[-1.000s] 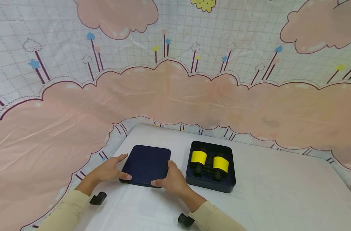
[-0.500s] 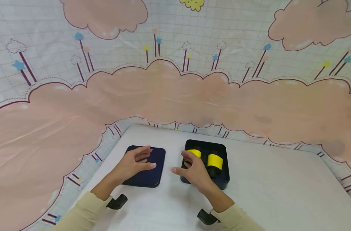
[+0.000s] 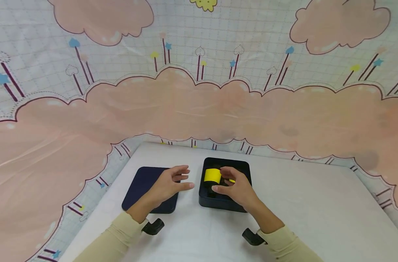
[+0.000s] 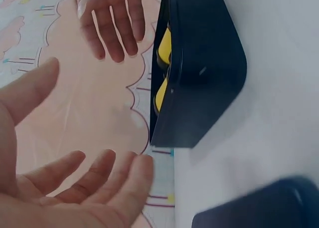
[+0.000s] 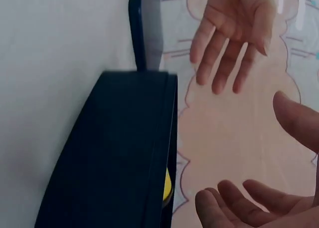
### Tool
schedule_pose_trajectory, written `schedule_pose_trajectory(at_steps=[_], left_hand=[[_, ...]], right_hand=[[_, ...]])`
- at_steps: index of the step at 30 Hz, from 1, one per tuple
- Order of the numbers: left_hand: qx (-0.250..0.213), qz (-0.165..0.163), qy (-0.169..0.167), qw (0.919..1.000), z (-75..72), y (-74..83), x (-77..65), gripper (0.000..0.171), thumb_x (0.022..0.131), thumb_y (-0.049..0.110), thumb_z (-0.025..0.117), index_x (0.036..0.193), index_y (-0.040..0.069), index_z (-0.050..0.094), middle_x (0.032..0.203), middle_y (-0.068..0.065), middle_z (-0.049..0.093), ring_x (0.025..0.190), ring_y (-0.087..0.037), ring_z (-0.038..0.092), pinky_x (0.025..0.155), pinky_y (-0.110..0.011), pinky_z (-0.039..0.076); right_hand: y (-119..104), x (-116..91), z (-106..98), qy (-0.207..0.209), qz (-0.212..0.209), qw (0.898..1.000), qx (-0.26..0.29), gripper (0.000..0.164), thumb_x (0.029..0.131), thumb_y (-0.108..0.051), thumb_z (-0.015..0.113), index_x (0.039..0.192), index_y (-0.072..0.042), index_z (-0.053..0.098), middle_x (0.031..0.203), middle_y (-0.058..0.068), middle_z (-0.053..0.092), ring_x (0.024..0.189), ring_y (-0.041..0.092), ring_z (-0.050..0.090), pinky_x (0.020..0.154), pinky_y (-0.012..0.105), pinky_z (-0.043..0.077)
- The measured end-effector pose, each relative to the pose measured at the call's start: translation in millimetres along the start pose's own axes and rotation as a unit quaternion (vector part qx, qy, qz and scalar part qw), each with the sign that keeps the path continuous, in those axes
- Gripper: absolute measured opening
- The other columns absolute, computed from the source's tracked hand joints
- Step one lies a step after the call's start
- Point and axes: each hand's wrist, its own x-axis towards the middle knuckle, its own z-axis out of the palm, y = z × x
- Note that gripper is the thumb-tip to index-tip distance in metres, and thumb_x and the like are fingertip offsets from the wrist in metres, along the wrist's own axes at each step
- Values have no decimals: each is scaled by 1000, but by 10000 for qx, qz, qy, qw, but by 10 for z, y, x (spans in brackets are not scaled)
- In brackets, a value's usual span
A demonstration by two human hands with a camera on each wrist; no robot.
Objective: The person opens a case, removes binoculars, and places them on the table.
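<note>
Yellow-and-black binoculars (image 3: 212,176) lie inside a dark navy box (image 3: 215,203) on the white table. My right hand (image 3: 239,187) hovers over the box's right half, fingers loosely bent around nothing, hiding most of the right barrel. To the left, a flat navy lid (image 3: 140,189) lies on the table. Above the lid's right side is my left hand (image 3: 167,187), its fingers extended toward the box and holding nothing. In the left wrist view, the left hand (image 4: 94,188) shows spread fingers beside the box. The right wrist view shows the right hand (image 5: 264,203) with relaxed fingers near the box's rim.
A white cloth covers the table (image 3: 300,203). Behind and to the left hangs a patterned curtain (image 3: 185,109) with pink clouds. A black wrist camera (image 3: 154,226) juts from the left sleeve, and another black camera (image 3: 253,237) from the right.
Both hands have let go of the lid, which stays on the table at left. They have risen and moved right, the right hand now over the box. The head view has shifted slightly.
</note>
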Motion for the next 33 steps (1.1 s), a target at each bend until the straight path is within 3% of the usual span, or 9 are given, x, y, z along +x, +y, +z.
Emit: schedule_pose_trajectory(at_steps=[9,14,21,26,33], left_hand=[[-37,-493,137,9987,247,-15,210,80,86,19,87,155,10,48,152,-16,57,136,-34,62,110,-53,54],[35,-683,156,9975,341,-42,256,80,85,13,87,155,5,46,149,-18,58,132,-36,64,107,-51,56],[-342,-831,38,9959,446,-97,309,79,86,7,85,154,1,44,146,-24,58,102,-28,77,90,-42,65],[-439,-936,24,9946,483,-140,324,78,85,5,85,153,-1,47,145,-25,60,101,-26,76,85,-39,66],[-557,-979,-87,9936,502,-194,377,75,86,2,83,152,-3,48,143,-29,61,111,-31,75,85,-39,66]], right_hand=[[127,137,-157,-45,-251,9952,-943,74,84,-21,88,147,-3,53,149,18,58,141,40,53,121,55,42],[217,216,-184,-4,-371,9831,-1794,78,82,-25,90,148,-4,53,152,18,56,138,42,54,117,59,45],[333,342,-200,-168,-660,9617,-2654,86,78,-32,93,148,-3,53,155,21,50,140,42,50,115,61,46],[429,427,-186,-321,-734,9469,-3114,91,75,-38,94,147,0,52,156,22,49,144,42,47,117,60,45],[469,504,-175,-482,-843,9383,-3319,97,72,-44,95,147,2,52,154,23,52,146,43,45,121,61,40]])
